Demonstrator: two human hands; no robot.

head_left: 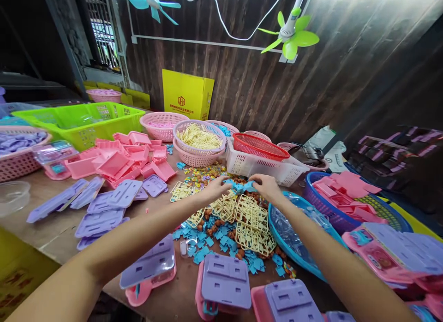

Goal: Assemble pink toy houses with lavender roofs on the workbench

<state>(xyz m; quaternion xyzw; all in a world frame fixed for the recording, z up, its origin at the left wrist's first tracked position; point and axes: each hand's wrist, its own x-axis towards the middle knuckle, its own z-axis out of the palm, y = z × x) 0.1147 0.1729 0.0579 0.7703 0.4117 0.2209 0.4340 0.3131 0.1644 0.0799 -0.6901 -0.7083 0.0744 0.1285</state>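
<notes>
Our left hand (215,189) and right hand (267,186) pinch one blue piece (241,187); closed cases (225,279) sit near us, loose lids (114,199) and trays (117,163) wait on the counter (58,234).

Part of the blue piece (240,187) is covered; yellow carton (187,93) print is illegible

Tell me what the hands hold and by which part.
A small blue plastic piece: the left hand pinches its left end, the right hand its right end.
</notes>
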